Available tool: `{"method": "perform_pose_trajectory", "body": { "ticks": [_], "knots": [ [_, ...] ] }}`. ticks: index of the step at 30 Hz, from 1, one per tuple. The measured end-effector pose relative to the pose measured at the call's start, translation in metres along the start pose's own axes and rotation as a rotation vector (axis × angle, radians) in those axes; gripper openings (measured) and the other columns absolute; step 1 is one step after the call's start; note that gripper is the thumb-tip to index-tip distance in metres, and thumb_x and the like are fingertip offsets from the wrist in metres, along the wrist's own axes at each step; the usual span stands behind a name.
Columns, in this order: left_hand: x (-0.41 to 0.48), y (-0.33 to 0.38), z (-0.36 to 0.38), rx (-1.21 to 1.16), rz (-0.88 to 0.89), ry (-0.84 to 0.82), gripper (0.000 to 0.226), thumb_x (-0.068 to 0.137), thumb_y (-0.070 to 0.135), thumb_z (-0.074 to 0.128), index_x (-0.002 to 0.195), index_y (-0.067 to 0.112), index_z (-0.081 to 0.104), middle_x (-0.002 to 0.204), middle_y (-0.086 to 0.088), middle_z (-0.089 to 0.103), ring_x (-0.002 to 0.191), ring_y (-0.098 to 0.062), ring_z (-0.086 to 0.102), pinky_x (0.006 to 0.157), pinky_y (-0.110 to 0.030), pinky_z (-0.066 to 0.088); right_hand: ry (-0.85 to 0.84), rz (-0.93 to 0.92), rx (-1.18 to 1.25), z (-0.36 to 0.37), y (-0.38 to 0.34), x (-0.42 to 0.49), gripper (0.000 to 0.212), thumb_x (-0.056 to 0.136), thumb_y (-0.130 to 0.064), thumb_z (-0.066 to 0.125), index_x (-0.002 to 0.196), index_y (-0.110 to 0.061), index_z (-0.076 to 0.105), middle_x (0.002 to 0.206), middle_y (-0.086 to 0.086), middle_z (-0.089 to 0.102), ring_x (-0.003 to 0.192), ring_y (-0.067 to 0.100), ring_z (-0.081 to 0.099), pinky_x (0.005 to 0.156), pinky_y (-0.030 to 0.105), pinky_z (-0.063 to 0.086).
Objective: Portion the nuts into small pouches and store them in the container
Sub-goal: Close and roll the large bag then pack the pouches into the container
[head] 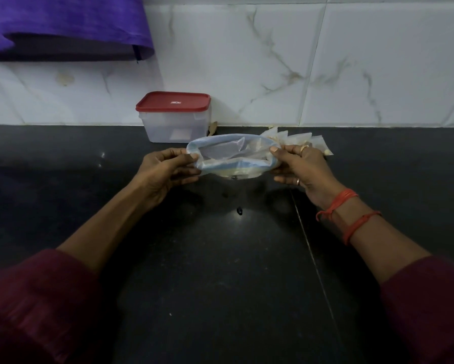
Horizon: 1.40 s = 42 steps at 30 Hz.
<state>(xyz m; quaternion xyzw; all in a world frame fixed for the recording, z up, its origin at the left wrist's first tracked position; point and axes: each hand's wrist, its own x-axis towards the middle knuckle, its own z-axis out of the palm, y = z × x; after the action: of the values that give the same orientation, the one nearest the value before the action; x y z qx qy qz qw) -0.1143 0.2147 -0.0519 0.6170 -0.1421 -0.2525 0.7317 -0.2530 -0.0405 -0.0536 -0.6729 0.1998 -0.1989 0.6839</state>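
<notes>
On the black counter (220, 285), against the tiled wall (246, 61), stands the container (176, 122), red lid (173, 101) fitted. In front of it a clear bag (232, 156) is held above the counter, mouth stretched open: left hand (165, 172) pinches its left rim, right hand (302, 166) its right, thumbs and fingers clamped on the plastic. Small pouches (296, 139) lie just behind the right hand; a dark speck (239, 212) lies on the counter nearer the person than the bag

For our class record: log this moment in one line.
left hand, right hand: hold zip bag open | container: lidded | small pouches: beside bag
</notes>
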Motion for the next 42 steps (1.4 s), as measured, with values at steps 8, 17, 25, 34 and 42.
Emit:
{"method": "perform_pose_trajectory", "body": {
  "ticks": [8, 17, 25, 34, 42],
  "knots": [
    [-0.004, 0.0, 0.008, -0.128, -0.019, -0.001, 0.043, 0.073, 0.017, 0.078, 0.111, 0.001, 0.066, 0.105, -0.015, 0.074, 0.1, -0.025, 0.073, 0.072, -0.028, 0.06, -0.065, 0.055, 0.376, 0.005, -0.001, 0.002, 0.025, 0.088, -0.015, 0.074, 0.111, -0.012, 0.065, 0.083, 0.002, 0.076, 0.072, 0.012, 0.073, 0.065, 0.026, 0.06],
    [-0.013, -0.001, 0.019, 0.034, 0.13, 0.1, 0.023, 0.075, 0.014, 0.075, 0.093, 0.009, 0.062, 0.085, -0.007, 0.075, 0.07, -0.016, 0.072, 0.054, -0.021, 0.056, -0.003, -0.045, 0.25, 0.01, 0.0, -0.002, 0.029, 0.082, -0.007, 0.079, 0.106, -0.014, 0.066, 0.076, 0.003, 0.072, 0.057, 0.007, 0.064, 0.056, 0.02, 0.056],
    [-0.008, -0.01, 0.013, 0.402, 0.399, 0.265, 0.026, 0.087, 0.004, 0.069, 0.107, 0.012, 0.055, 0.105, -0.006, 0.065, 0.072, -0.022, 0.074, 0.061, -0.029, 0.061, 0.33, -0.568, -0.52, 0.014, 0.005, -0.001, 0.019, 0.076, -0.003, 0.068, 0.082, -0.021, 0.065, 0.065, 0.003, 0.057, 0.058, 0.01, 0.052, 0.06, 0.016, 0.045],
    [-0.003, -0.004, 0.01, 0.234, 0.172, 0.108, 0.028, 0.087, 0.027, 0.071, 0.11, 0.012, 0.067, 0.095, -0.012, 0.074, 0.079, -0.02, 0.074, 0.066, -0.035, 0.062, 0.204, -0.391, -0.552, 0.006, 0.009, 0.005, 0.022, 0.084, -0.011, 0.068, 0.105, -0.014, 0.072, 0.09, 0.0, 0.071, 0.084, 0.019, 0.07, 0.078, 0.042, 0.061],
    [-0.005, 0.005, 0.003, 0.068, 0.038, -0.024, 0.034, 0.08, 0.035, 0.072, 0.109, 0.017, 0.068, 0.101, -0.008, 0.076, 0.093, -0.024, 0.074, 0.07, -0.035, 0.061, -0.014, 0.041, -0.013, -0.003, -0.004, 0.006, 0.02, 0.091, -0.026, 0.054, 0.089, -0.018, 0.073, 0.078, -0.004, 0.074, 0.074, 0.013, 0.069, 0.062, 0.034, 0.059]
  ]
}}
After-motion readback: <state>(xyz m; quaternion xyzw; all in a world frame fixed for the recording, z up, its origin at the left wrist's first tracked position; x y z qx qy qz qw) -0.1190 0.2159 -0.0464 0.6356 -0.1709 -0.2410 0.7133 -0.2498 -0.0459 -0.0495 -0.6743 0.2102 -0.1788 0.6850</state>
